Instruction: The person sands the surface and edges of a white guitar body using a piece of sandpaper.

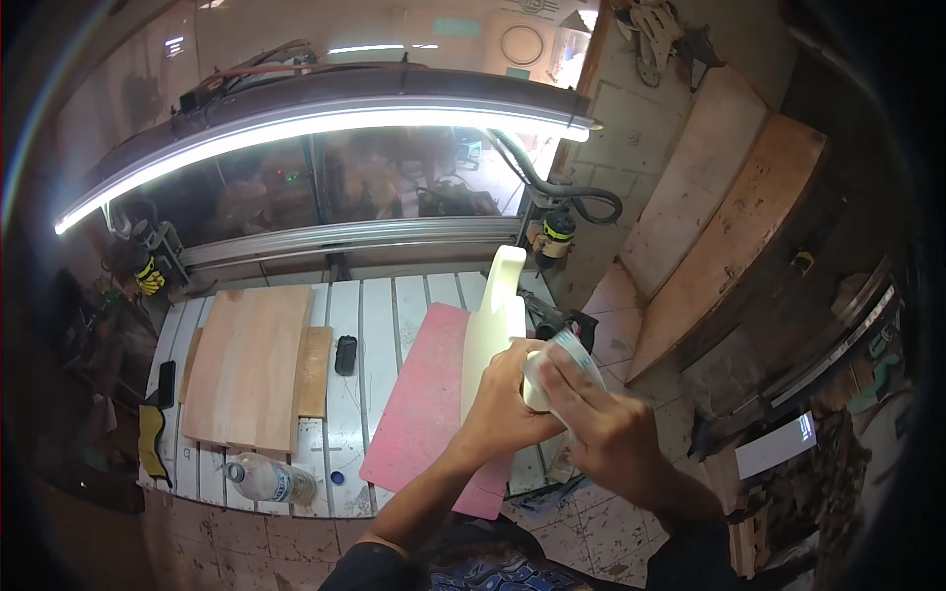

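A pale cream workpiece (498,310) stands on edge over a pink mat (422,394) on the slatted white table. Its outline curves into a horn at the far end, much like an electric guitar body. My left hand (507,399) is closed around its near part, fingers wrapped over the edge. Pressed against the near end, my right hand (601,419) grips a pale folded sheet (574,357) with faint greenish marks, which looks like sandpaper. The sheet and my fingers hide part of the workpiece's near end.
On the table (379,315) lie a wooden panel (246,364), a small black object (345,355), a plastic bottle (271,481) and a blue cap (337,478). A lit tube lamp (335,117) spans above. Beyond the right edge, a long wooden board (734,236) leans.
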Demonstrator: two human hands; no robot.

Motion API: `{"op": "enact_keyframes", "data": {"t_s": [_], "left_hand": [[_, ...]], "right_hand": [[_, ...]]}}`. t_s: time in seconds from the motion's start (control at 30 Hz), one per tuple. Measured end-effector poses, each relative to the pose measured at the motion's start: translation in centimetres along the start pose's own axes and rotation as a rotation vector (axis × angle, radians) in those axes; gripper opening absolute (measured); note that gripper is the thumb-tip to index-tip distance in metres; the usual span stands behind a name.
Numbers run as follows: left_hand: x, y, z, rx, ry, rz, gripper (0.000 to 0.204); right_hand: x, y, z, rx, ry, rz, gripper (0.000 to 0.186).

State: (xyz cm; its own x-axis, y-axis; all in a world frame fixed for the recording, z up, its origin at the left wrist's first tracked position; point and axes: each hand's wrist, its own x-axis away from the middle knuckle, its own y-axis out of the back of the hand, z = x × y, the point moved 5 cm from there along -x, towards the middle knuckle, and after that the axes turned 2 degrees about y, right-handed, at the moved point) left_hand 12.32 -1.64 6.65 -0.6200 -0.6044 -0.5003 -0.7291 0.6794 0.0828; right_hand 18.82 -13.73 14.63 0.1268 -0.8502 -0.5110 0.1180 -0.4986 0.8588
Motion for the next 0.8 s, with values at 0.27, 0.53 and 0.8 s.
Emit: {"op": "enact_keyframes", "data": {"t_s": [0.27, 0.53, 0.8], "left_hand": [[-1.2, -0.2, 0.3, -0.029, -0.099, 0.093, 0.070], [-1.1, 0.4, 0.5, -0.020, -0.088, 0.119, 0.069], [-1.8, 0.0, 1.3, 0.005, -0.145, 0.156, 0.068]], "right_hand": [[-0.9, -0.6, -0.1, 0.109, -0.074, -0.006, 0.074], [-0.7, -1.3, -0.7, 0.131, -0.079, 0.010, 0.079], [-1.9, -1.9, 0.0, 0.130, -0.085, 0.007, 0.073]]}}
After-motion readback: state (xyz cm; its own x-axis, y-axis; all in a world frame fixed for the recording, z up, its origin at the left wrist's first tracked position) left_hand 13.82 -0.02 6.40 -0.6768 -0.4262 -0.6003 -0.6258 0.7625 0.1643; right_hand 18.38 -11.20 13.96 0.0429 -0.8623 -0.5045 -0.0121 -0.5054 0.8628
